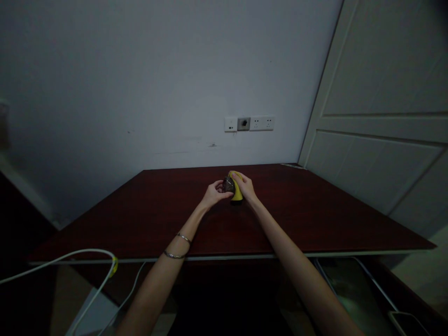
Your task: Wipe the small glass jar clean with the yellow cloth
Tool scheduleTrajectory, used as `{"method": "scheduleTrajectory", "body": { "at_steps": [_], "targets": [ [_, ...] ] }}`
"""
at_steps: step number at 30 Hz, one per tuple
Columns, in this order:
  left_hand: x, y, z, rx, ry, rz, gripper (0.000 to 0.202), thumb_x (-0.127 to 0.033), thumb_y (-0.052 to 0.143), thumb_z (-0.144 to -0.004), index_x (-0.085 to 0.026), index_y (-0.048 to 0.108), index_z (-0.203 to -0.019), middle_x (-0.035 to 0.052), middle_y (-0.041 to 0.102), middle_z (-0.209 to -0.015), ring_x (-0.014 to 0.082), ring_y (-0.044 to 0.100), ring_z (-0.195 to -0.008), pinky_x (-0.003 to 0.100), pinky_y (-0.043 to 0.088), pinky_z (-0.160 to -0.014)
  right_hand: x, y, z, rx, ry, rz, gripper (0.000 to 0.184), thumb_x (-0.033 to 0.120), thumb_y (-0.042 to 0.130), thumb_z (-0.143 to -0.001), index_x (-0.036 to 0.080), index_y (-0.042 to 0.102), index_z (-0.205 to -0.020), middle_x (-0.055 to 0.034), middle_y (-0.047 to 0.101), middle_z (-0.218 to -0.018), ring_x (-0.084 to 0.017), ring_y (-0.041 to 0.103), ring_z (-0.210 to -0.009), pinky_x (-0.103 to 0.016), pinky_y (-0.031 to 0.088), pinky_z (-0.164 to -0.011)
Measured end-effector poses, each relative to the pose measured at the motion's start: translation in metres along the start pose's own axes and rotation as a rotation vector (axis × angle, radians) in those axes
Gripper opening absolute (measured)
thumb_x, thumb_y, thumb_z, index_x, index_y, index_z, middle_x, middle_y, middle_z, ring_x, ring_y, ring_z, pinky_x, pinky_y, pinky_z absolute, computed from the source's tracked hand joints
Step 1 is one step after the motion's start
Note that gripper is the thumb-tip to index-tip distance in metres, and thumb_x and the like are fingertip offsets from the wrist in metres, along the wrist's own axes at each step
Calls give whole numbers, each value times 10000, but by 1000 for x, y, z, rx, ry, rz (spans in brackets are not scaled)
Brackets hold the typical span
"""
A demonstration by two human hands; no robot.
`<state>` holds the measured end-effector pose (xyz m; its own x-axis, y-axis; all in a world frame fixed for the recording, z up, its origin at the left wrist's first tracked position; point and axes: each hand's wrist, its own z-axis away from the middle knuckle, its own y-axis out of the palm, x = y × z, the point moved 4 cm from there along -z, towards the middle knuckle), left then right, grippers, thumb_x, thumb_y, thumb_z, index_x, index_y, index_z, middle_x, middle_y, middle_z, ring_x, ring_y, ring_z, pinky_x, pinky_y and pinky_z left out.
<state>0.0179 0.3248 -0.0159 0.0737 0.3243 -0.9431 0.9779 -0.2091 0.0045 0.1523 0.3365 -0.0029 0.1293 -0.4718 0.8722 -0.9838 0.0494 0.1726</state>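
Observation:
My left hand (213,194) grips a small, dark, rounded object (228,185) with a shiny surface; its exact kind is too small to tell. In my right hand (247,186) is a yellow cloth (238,192), pressed against the right side of the dark object. The lower end of the cloth hangs down below the fingers. Both hands meet over the middle of the dark red table (168,205). Two metal bangles (175,255) circle my left forearm.
A white cable (87,250) with a yellow tie (114,267) loops over the table's front left edge. Wall sockets (261,123) sit behind the table. A white panelled door (381,112) stands on the right. At the lower right lies a phone-like object (408,324).

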Motion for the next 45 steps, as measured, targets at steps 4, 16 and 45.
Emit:
{"method": "scheduleTrajectory", "body": {
  "at_steps": [4,16,45],
  "targets": [
    [2,-1,1,-79,-48,-51,611,-212,811,-448,-88,576,-997,87,643,-901,134,584,-743,272,469,-693,-1,-3,2,38,-21,20,428,468,597,-711,156,650,-999,-101,659,-1033,-221,604,-957,-381,451,-882],
    [4,-10,-5,-143,65,-159,473,-259,774,-489,-96,614,-903,0,590,-689,86,497,-595,210,409,-578,29,14,3,165,-316,269,268,341,613,-731,209,679,-955,-73,628,-1065,-199,568,-1007,-351,421,-921],
    [-4,-8,2,-76,-58,178,495,-399,737,-552,-84,637,-920,103,665,-850,166,608,-671,279,507,-554,36,6,9,285,-242,-30,426,392,631,-714,222,612,-1105,-49,578,-1203,-211,514,-1117,-341,366,-986]
  ]
}}
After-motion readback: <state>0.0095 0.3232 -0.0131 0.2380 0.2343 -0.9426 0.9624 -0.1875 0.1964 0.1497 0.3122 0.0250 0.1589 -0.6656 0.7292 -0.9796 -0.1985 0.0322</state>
